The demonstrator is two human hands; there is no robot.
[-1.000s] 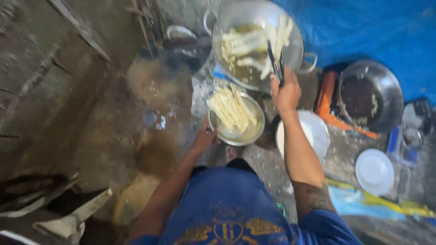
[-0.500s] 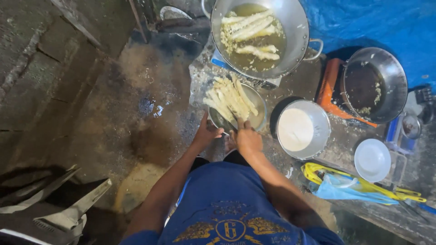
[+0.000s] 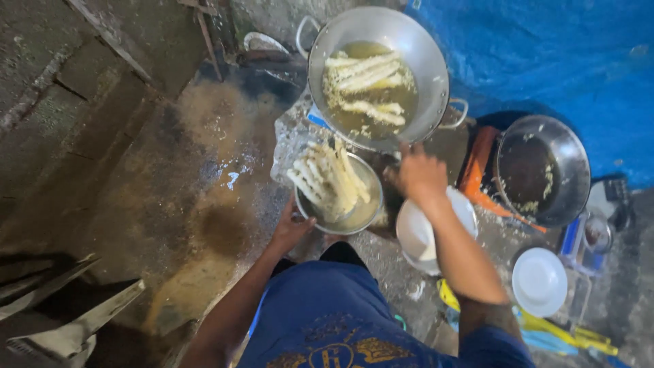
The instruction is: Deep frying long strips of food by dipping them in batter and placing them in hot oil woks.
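My left hand (image 3: 291,230) grips the near rim of a small metal bowl (image 3: 363,212) piled with pale battered sticks (image 3: 328,178). My right hand (image 3: 420,174) hovers just right of that bowl, its fingers pointing at the near rim of a big steel wok (image 3: 320,54). Its back faces the camera, so its grip is hidden. Several pale sticks (image 3: 368,82) float in yellowish oil inside the wok. A white bowl (image 3: 417,235) sits under my right forearm.
A dark steel pan (image 3: 541,170) with crumbs stands at the right on an orange stand (image 3: 477,170). A white plate (image 3: 538,281) lies nearer me. A blue tarp (image 3: 545,54) covers the back right. Grimy concrete floor (image 3: 102,136) spreads left, with yellow items (image 3: 552,324) at the lower right.
My right hand came back from over the wok to the metal bowl, then lifted toward the wok's near rim. My left hand stayed on the bowl.
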